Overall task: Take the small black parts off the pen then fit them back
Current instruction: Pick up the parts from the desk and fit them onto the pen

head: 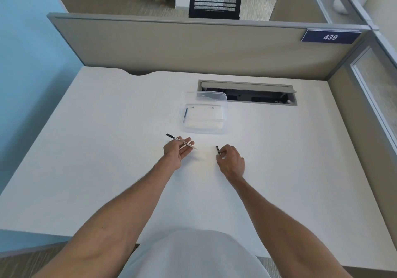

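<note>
A slim white pen (pixel 186 144) with printed lettering lies across the fingers of my left hand (pixel 177 151), palm half up. A black part sits on the pen's far left end (pixel 170 136); its right end is bare white. My right hand (pixel 231 162) is about a hand's width to the right, just above the white desk (pixel 107 149). Its fingertips pinch a small black part (pixel 218 150) that points away from me. The two hands are apart.
A clear plastic box (pixel 204 116) stands just beyond the hands with a dark pen-like stick (pixel 186 112) inside at its left. Behind it is an open cable slot (pixel 247 93) in the desk. Beige partition walls close the back and right.
</note>
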### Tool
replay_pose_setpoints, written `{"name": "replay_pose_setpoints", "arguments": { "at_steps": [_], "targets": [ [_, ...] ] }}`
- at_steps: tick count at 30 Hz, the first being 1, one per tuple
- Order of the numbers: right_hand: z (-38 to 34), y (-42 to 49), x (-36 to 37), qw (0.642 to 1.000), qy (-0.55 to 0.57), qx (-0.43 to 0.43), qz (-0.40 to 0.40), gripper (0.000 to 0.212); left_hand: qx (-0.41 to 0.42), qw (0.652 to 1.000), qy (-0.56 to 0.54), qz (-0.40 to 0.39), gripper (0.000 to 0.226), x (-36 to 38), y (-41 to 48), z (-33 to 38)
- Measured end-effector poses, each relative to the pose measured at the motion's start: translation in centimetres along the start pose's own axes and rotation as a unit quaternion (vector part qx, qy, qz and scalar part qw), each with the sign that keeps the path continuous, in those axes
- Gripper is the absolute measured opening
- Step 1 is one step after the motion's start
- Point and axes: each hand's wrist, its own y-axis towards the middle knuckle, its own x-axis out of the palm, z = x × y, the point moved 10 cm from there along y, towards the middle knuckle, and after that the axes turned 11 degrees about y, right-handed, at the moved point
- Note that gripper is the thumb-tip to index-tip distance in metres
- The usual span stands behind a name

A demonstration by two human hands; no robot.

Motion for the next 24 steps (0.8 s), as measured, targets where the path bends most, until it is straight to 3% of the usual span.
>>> {"name": "replay_pose_setpoints", "arguments": {
  "at_steps": [8,24],
  "targets": [
    [-0.4,0.4,0.6,1.000,-0.017,0.011,0.007,0.007,-0.008,1.000,0.017,0.003,0.014,-0.2,0.6,-1.1],
    [-5.6,-1.7,-0.4,0.985,0.002,-0.171,0.017,0.014,0.010,1.000,-0.019,0.012,0.008,-0.9,1.6,0.8]
  ]
}}
